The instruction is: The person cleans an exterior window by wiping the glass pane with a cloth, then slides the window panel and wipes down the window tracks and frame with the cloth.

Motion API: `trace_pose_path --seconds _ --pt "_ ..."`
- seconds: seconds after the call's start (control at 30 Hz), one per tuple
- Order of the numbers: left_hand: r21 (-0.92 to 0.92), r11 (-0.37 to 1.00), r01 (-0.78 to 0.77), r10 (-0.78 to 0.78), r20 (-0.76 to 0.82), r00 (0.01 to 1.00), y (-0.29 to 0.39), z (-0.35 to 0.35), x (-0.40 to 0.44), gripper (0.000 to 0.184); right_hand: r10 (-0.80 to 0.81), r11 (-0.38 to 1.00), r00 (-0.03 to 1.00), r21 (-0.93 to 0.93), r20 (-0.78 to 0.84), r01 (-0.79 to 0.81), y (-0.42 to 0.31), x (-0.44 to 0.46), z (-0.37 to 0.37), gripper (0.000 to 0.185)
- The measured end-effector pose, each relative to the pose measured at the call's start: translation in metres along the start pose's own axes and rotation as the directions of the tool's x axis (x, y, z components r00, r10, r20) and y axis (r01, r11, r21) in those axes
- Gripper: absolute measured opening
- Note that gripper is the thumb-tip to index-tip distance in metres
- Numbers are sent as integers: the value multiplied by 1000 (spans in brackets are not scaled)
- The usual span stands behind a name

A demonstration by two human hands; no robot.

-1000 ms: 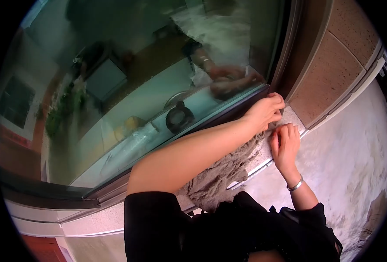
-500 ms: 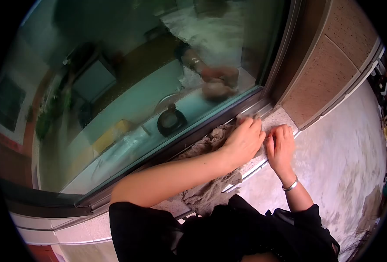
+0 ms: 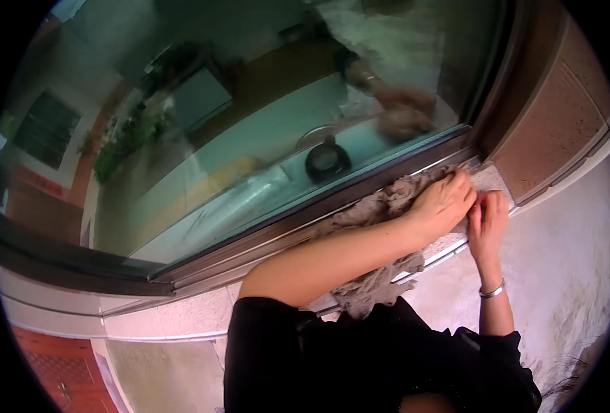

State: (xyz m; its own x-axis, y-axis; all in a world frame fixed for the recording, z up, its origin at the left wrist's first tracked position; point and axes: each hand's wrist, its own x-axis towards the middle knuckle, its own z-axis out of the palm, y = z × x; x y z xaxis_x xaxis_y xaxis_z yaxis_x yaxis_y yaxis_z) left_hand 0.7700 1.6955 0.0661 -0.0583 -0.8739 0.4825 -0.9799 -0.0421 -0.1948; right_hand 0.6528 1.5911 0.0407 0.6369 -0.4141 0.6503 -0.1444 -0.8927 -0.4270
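Lengthwise, the crumpled grey-brown cloth [image 3: 387, 199] lies along the window frame [image 3: 284, 227], its bulk left of the grip; the left hand [image 3: 446, 203], nearer, has its fingers clamped on the right end. Just beside, above the stone windowsill [image 3: 487, 179], the right hand [image 3: 489, 215] curls; whether it pinches cloth, I cannot tell.

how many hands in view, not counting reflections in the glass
2. The left hand is on the grey cloth at the window ledge; the right hand, with a silver bracelet at the wrist, is close beside it.
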Motion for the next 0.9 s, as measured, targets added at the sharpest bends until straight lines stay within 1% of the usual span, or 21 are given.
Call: trace_pose_path --seconds 0.07,0.1,0.13,0.27,0.33,0.37,0.4,0.47,0.5,0.53,0.6,0.67,0.73,0.8,0.87,0.9 --pt "120 990 76 -87 87 992 8 2 -1 33 13 1000 1000 -23 18 -13 1 -1 -1 8" --pt "143 984 105 -118 86 989 12 4 -3 32 3 1000 1000 -14 17 -3 3 -2 1 7" --pt "173 980 102 -117 78 990 14 2 -6 31 -3 1000 1000 -15 19 3 6 -3 1 7" --pt "194 970 148 -172 110 979 14 -17 -34 29 -29 998 1000 -48 7 29 15 -6 3 8" --pt "77 979 188 -195 110 975 12 -33 -56 29 6 999 1000 -45 24 -4 19 -8 4 10" --pt "56 972 226 -230 82 970 12 -40 -69 27 6 998 1000 -57 24 -5 25 -9 6 11" --pt "59 971 231 -235 84 968 13 -45 -85 27 3 999 1000 -52 27 -2 32 -11 8 11" --pt "-163 894 418 -412 67 909 12 -58 -120 24 -48 994 999 -98 -3 47 46 -11 13 11" --pt "-141 906 398 -389 87 917 9 -77 -137 22 -36 995 999 -91 -10 35 48 -12 13 11" --pt "-165 877 451 -433 135 891 8 -92 -155 20 -33 994 999 -104 6 33 55 -12 14 11" --pt "-52 910 411 -407 73 911 6 -127 -189 18 -23 992 1000 -126 9 24 67 -13 16 11" --pt "-34 870 492 -483 141 864 5 -154 -226 16 -16 991 1000 -135 -4 16 67 -14 15 12" --pt "-23 795 606 -592 191 783 6 -177 -263 16 -8 988 1000 -153 -26 4 66 -13 13 12" --pt "27 742 670 -670 89 737 9 -194 -301 18 -9 979 999 -204 -47 -1 66 -13 15 13" --pt "13 646 763 -759 116 641 12 -218 -333 20 15 969 998 -247 -57 -29 65 -12 16 13" --pt "45 610 791 -791 96 604 14 -227 -347 20 5 963 998 -270 -61 -21 63 -12 16 12"
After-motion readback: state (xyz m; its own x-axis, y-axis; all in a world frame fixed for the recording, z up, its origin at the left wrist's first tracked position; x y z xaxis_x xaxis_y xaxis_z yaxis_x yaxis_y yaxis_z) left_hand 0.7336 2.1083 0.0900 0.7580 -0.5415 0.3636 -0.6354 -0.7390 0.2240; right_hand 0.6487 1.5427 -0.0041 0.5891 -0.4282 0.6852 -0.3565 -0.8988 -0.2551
